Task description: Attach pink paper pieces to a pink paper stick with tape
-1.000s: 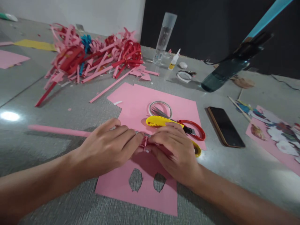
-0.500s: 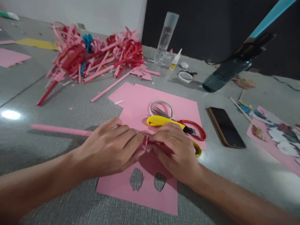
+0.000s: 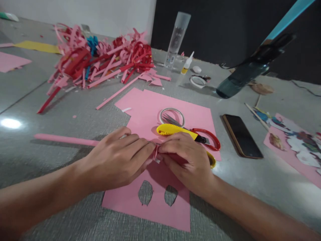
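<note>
My left hand (image 3: 120,159) is closed around a rolled pink paper stick (image 3: 66,139), whose long end sticks out to the left. At the stick's other end, the fingers of my right hand (image 3: 187,159) pinch a small crumpled piece of pink paper (image 3: 156,152). Both hands' fingertips meet there, so most of that piece is hidden. Below them lies a pink paper sheet (image 3: 125,202) with two oval holes cut in it. Just beyond my right hand are a yellow box cutter (image 3: 177,130) and scissors with a red handle (image 3: 212,139).
A tape roll (image 3: 161,117) rests on pink paper ahead. At the back left is a heap of pink and red paper flowers (image 3: 112,57). A phone (image 3: 242,135), a dark bottle (image 3: 235,82), a clear tube (image 3: 175,38) and a glue bottle (image 3: 187,63) stand or lie around.
Both hands stay almost in place at the end of the pink stick. Only slight finger movement shows, and the view has shifted a little.
</note>
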The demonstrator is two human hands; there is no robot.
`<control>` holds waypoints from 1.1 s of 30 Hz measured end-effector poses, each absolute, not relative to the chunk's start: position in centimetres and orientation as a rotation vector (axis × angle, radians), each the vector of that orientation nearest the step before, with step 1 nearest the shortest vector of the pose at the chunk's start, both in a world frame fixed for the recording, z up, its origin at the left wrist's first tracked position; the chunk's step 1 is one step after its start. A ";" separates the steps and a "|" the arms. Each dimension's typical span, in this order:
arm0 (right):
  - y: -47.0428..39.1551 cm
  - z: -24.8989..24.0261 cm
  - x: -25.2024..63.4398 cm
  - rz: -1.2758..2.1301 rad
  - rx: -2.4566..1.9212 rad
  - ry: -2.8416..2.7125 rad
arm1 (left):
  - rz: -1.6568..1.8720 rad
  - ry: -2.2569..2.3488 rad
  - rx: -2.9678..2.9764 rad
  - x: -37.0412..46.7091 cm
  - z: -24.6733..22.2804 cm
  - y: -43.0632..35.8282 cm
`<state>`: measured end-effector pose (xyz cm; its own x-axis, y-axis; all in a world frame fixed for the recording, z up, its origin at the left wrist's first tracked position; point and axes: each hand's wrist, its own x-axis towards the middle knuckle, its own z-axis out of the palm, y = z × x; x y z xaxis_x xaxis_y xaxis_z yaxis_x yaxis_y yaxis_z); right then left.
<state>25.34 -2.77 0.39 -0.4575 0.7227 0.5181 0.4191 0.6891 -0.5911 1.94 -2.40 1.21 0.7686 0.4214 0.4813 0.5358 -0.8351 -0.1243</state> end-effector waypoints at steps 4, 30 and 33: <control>-2.7 0.4 25.4 0.507 -0.858 -2.111 | -0.660 -0.742 -2.727 2.0 1.2 -2.4; -2.9 0.6 25.2 0.395 -0.808 -2.140 | -0.673 -0.714 -2.695 1.8 1.2 -2.5; -2.8 0.6 25.1 0.374 -0.789 -2.140 | -0.673 -0.682 -2.694 2.0 1.3 -2.6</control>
